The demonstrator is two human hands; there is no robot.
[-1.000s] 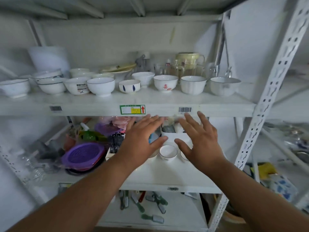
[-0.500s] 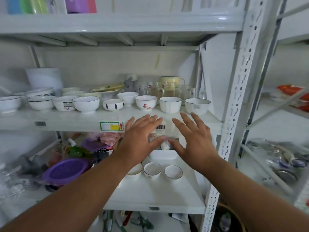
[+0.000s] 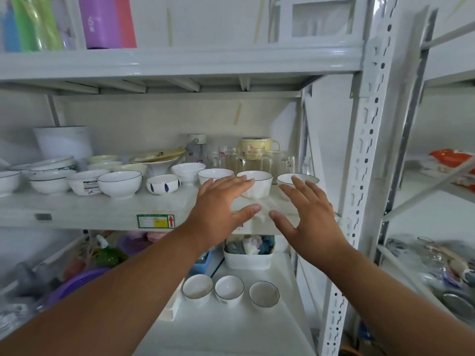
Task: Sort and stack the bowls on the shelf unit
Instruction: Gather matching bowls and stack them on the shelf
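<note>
Left hand: we hold our left hand (image 3: pixel 221 206) flat, fingers straight and spread, thumb out to the side; it grips nothing and hovers in front of the middle shelf (image 3: pixel 102 214), its fingertips overlapping a plain bowl (image 3: pixel 214 174).
Right hand: our right hand (image 3: pixel 308 214) is spread the same way, holding nothing, just beside the left with a gap between the thumbs; its fingertips overlap the rightmost bowl (image 3: pixel 305 179).
Contact: we cannot tell whether either hand touches a bowl or the shelf.
Between the hands: a rimmed bowl (image 3: pixel 257 183) with a thin dark line at its lip stands on the middle shelf.
Row to the left: a leaf-print bowl (image 3: pixel 163 184), then a wide bowl (image 3: pixel 119 181), a labelled bowl (image 3: pixel 84 183), and stacked bowls (image 3: pixel 51 173) near the left edge.
Behind the row: a tilted plate (image 3: pixel 158 156), glass cups (image 3: pixel 246 158), a yellow mug (image 3: pixel 257 145) and a white bucket (image 3: pixel 63 141).
Lower shelf: three small cups (image 3: pixel 228 290) stand side by side, apart from each other, in front of a white bin (image 3: pixel 246 260).
Top shelf: coloured boards (image 3: pixel 69 21) stand upright.
</note>
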